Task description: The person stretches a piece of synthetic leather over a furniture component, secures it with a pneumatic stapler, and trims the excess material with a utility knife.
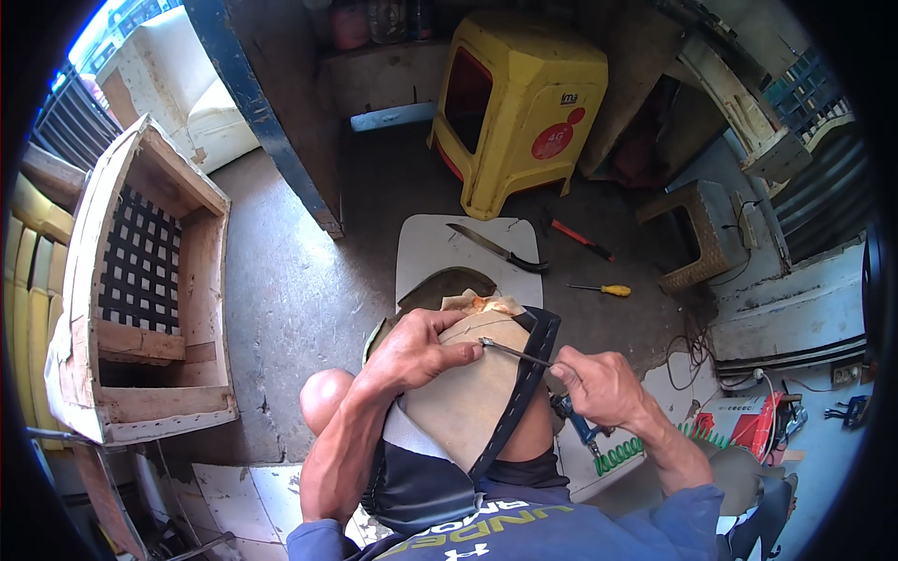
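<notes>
Tan panel [463,402] gripped by left hand [412,352], thin tool [519,354] by right hand [599,386]; lettered shirt [561,510]; red-labelled yellow stool [533,79].

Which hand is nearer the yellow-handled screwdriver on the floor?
Right. The right hand is just below the screwdriver in the picture; the left hand is farther off, down and left, on the beige panel.
</notes>
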`<state>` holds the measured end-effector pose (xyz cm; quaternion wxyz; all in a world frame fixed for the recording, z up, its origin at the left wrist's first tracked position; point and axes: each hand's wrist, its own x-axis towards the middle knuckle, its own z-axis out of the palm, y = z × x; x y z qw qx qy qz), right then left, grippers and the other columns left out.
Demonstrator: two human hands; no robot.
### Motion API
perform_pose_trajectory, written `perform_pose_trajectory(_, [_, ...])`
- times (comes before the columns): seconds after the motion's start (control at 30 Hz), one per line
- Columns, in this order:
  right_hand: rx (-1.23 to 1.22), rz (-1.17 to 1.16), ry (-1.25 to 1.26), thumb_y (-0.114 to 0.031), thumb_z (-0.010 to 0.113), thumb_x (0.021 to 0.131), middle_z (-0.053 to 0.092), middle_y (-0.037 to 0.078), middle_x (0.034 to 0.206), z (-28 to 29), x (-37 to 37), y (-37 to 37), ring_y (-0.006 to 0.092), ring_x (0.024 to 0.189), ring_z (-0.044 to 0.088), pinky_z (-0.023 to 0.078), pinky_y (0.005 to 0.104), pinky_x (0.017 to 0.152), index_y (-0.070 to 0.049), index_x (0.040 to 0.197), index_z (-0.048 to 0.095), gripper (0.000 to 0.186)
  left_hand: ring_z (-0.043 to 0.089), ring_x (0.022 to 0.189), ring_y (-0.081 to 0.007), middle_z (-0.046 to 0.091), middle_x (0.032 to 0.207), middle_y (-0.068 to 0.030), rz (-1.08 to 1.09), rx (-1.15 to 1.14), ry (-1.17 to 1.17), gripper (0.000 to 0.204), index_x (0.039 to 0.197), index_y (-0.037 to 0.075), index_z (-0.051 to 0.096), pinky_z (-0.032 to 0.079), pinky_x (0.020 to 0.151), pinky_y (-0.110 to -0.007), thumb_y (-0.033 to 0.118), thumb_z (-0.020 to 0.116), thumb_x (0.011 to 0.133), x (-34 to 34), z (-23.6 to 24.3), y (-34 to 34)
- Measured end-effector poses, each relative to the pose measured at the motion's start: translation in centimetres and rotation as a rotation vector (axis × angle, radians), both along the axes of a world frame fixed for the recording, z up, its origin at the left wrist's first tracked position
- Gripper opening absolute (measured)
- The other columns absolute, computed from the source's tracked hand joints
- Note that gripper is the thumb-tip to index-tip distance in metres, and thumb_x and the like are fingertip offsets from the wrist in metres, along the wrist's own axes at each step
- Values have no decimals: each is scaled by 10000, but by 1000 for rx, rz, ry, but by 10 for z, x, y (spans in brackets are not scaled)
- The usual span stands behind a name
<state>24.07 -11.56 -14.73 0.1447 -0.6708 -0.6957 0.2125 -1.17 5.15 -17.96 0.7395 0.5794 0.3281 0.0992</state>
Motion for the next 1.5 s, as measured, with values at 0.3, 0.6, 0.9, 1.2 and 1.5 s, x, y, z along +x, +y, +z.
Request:
perform_pose_trajectory(0.3, [-55, 15, 361, -263, 790, 969, 597, 96, 604, -7, 25, -10, 259, 515, 619, 493, 379, 528, -41, 858, 695, 265, 731, 956, -191, 786, 1048, -137, -45, 189, 147, 507, 1334, -28, 707, 558, 902, -335, 265, 790, 928, -3, 3, 3])
perform_pose_trajectory(0.6, [734, -34, 31, -46, 872, 761, 589, 27, 630, -41, -71, 36, 201, 500, 591, 439, 331, 488, -19, 1066, 764, 325, 714, 964, -248, 764, 1070, -196, -19, 286, 135, 459, 1325, -6, 703, 543, 900, -378, 260, 729, 951, -9, 3, -6])
perform_pose_trajectory(0.9, [801, 211, -85, -18, 821, 751, 631, 3, 664, -55, -71, 43, 155, 527, 614, 415, 307, 465, -16, 1028, 759, 284, 690, 919, -236, 740, 1013, -192, 33, 454, 277, 388, 1237, 0, 741, 537, 842, -392, 311, 707, 1008, -16, 7, -12])
perform_pose_trajectory(1.2, [747, 191, -15, -79, 864, 808, 619, 4, 613, -55, -75, 40, 154, 495, 606, 421, 301, 463, -53, 939, 750, 176, 723, 886, -342, 723, 971, -236, 76, 530, 177, 359, 1171, -14, 755, 553, 814, -413, 299, 665, 1018, -18, -1, -13])
perform_pose_trajectory(1.5, [708, -136, 51, -118, 882, 808, 659, 38, 651, -46, -96, 34, 227, 552, 649, 460, 360, 527, -79, 892, 720, 187, 720, 879, -413, 733, 1007, -259, 147, 608, 187, 356, 1124, -35, 772, 559, 801, -457, 290, 697, 999, -13, 4, -21])
